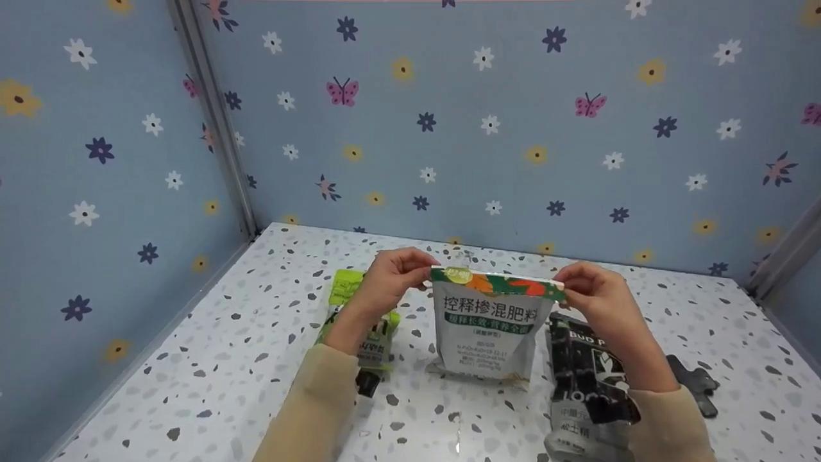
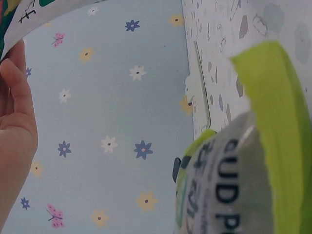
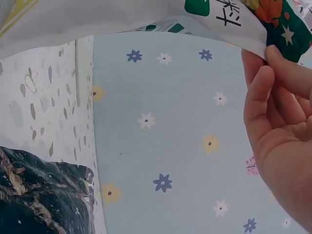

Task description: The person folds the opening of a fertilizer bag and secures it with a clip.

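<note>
A white bag with a green and orange top band (image 1: 487, 327) stands upright on the speckled table in the head view. My left hand (image 1: 394, 282) pinches its top left corner, and my right hand (image 1: 596, 295) pinches the top right corner. In the left wrist view the left hand (image 2: 17, 112) is at the frame's edge, against the bag's corner. The right wrist view shows thumb and fingers of the right hand (image 3: 282, 112) gripping the band's end, with the white bag (image 3: 122, 19) stretching leftwards.
A lime green bag (image 1: 346, 285) lies behind my left forearm, also seen large in the left wrist view (image 2: 278, 122). A black and grey bag (image 1: 577, 385) lies by my right forearm, with a dark flat object (image 1: 696, 385) to its right. Flowered walls surround the table.
</note>
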`<state>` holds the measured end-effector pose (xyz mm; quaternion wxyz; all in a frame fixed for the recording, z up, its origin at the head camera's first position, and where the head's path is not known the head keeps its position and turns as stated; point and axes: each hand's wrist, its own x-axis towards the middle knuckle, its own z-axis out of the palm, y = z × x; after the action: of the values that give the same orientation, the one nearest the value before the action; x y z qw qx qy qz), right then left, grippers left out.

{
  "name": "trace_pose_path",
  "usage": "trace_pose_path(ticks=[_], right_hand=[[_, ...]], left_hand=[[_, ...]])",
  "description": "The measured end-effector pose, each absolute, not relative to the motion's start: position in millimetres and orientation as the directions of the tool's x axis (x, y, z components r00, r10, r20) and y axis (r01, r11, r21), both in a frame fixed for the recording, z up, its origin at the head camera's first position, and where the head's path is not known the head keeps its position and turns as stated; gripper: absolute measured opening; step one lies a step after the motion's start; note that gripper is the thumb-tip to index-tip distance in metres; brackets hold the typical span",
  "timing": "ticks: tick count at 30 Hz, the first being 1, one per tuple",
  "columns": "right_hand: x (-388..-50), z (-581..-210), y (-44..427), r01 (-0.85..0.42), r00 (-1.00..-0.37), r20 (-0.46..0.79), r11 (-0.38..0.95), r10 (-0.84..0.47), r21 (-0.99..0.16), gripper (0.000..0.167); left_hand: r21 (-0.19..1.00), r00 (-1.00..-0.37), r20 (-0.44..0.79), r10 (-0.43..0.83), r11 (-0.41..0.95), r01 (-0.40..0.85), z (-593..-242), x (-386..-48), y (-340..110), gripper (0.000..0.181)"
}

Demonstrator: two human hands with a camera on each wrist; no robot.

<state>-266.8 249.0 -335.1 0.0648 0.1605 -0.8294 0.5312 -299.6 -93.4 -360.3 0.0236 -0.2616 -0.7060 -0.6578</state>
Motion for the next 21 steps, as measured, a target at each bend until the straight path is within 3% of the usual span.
trace_pose_path(ticks=[6,11,14,21], right_hand=[[-269.6,-337.5,249.6,-0.350,-0.930,0.273,0.363,-0.247,-0.863,0.012],[-270.2,-336.4,256.1,-0.362,-0.919,0.271,0.341,-0.285,-0.868,0.015],[-268.6,-335.1,261.9,-0.362,-0.904,0.254,0.302,-0.344,-0.882,0.019],[-261.7,-328.6,270.7,-0.418,-0.820,0.272,0.202,-0.504,-0.886,0.025]], left_hand=[[0.930,-0.834,0.287,0.470,0.073,0.361,-355.7,-296.9,-103.1,0.020],[0.944,-0.778,0.236,0.581,0.053,0.326,-353.1,-296.3,-102.5,0.048],[0.950,-0.754,0.227,0.616,0.032,0.311,-352.4,-293.6,-97.3,0.052],[0.918,-0.816,0.226,0.532,0.162,0.361,-345.5,-280.0,-74.5,0.042]])
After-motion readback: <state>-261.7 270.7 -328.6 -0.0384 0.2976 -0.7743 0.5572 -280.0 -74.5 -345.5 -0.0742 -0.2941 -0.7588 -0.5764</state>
